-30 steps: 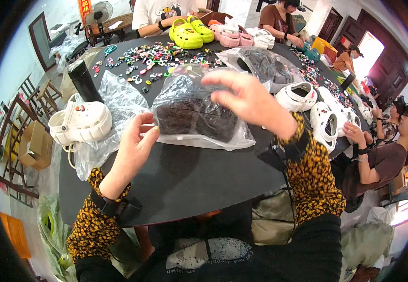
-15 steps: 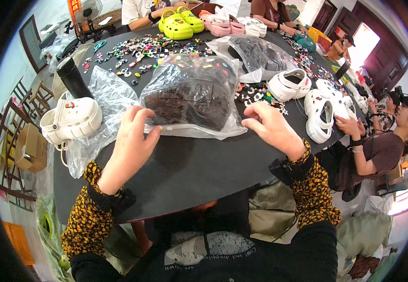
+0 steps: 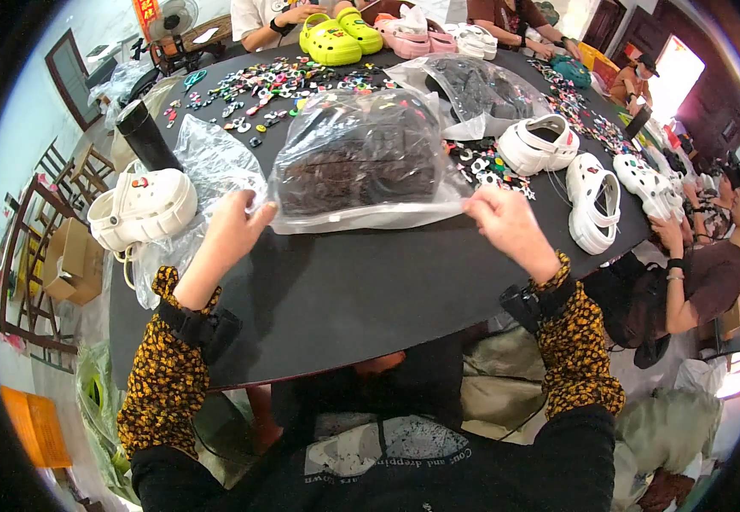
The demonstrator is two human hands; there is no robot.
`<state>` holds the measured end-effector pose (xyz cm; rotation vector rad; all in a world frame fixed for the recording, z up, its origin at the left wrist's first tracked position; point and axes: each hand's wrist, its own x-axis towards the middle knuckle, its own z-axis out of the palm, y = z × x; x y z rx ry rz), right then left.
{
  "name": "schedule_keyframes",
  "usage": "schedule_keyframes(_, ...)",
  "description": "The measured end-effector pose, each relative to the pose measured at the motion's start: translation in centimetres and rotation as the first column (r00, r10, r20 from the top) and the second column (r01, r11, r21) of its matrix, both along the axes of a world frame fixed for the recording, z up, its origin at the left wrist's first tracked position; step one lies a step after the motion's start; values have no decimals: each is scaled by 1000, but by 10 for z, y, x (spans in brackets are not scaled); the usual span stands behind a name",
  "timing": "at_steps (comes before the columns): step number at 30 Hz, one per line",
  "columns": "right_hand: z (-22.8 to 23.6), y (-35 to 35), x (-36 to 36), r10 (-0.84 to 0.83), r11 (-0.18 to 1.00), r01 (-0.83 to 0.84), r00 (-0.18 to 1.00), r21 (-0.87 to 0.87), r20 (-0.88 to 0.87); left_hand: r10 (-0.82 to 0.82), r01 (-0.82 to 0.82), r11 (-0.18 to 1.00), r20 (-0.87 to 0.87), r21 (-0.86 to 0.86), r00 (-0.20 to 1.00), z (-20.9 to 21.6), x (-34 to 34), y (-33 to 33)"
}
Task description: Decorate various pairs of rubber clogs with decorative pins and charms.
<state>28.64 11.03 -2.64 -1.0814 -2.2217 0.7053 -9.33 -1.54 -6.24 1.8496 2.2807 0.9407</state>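
Note:
A clear plastic bag (image 3: 357, 175) lies on the black table in front of me, holding dark brown, fuzzy-looking contents whose kind is blurred by the plastic. At the bag's near left corner, my left hand (image 3: 232, 235) is closed, thumb and fingers pinching the edge. My right hand (image 3: 510, 224) pinches the near right corner, and the pale seam runs fairly straight between them. Left of my left hand sits a white clog (image 3: 152, 209) with a small red charm, beside a crumpled, flat plastic bag (image 3: 216, 158).
Loose shoe charms (image 3: 259, 90) spread behind the bag. A black bottle (image 3: 146, 136) stands at left. White clogs (image 3: 593, 205) lie at right, lime-green clogs (image 3: 331, 41) and pink clogs (image 3: 408, 38) at the back. Another filled bag (image 3: 489, 90) is behind. Other people sit around the table.
Both hands have closed from a spread pose onto the bag's near corners. The near edge is now pulled straighter. The view has shifted slightly. At right, a co-worker's hand holds a white clog.

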Motion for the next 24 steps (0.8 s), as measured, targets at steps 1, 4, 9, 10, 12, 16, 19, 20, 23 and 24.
schedule_keyframes(1,-1,10,5,-50,999,50,999,10,-9,-50,60,996,143,-72,988,7,11,-1)
schedule_keyframes(4,10,29,10,-177,984,177,983,-23,-49,-197,220,968,175,-123,965,14,34,-6)
schedule_keyframes(9,13,37,18,-236,878,201,971,434,29,-216,380,889,499,-254,839,17,62,-3)
schedule_keyframes(10,18,30,16,-244,875,205,969,439,32,-224,388,888,501,-249,836,18,65,-3)
schedule_keyframes(12,23,10,-5,-133,721,73,991,689,33,-239,391,885,473,-254,848,18,66,-6)
schedule_keyframes(16,9,-34,-43,133,698,-238,970,675,204,-205,350,920,544,-176,814,24,73,-12)
schedule_keyframes(19,-9,-46,-66,156,654,-340,935,676,319,-227,349,918,475,-187,850,23,72,-13)
schedule_keyframes(20,-10,-44,-68,155,653,-337,936,678,317,-228,350,918,473,-186,851,24,72,-13)
schedule_keyframes(23,-11,-30,-73,76,623,-274,954,733,292,-205,336,926,518,-173,831,26,74,-18)
schedule_keyframes(24,-13,-28,-74,76,624,-273,954,732,291,-198,333,928,535,-168,821,26,74,-19)
